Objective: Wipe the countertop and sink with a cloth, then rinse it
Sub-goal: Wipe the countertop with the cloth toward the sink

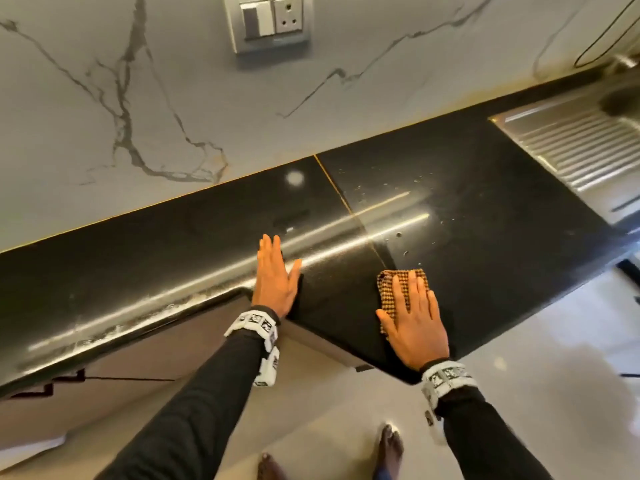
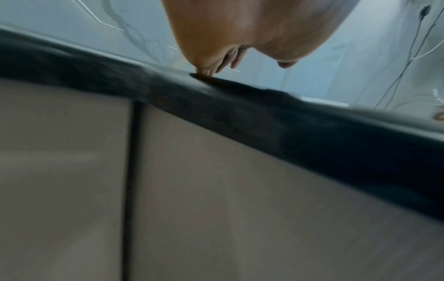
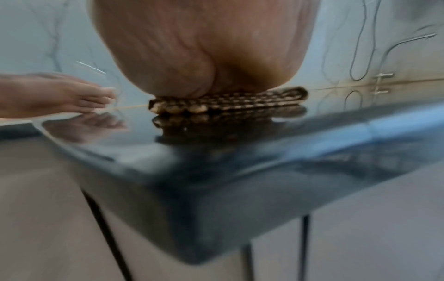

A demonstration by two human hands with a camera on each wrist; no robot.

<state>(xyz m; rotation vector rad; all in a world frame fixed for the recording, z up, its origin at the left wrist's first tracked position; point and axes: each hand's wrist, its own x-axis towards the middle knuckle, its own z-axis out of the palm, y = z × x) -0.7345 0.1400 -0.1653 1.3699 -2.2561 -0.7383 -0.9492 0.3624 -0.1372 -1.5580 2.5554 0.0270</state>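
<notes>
Left grip (image 1: 275, 282): fingers straight, flat on the bench (image 1: 173, 271) at its front edge, holding nothing; I use it as a brace. Right grip (image 1: 415, 323): fingers straight, pressing the folded cloth (image 1: 391, 285) down near the bench's front corner. Droplets (image 1: 398, 233) lie just beyond the cloth. I'd keep the palm flat, press evenly, sweep in overlapping passes toward the sink (image 1: 575, 150) at the far right, and not let the cloth unfold.
</notes>
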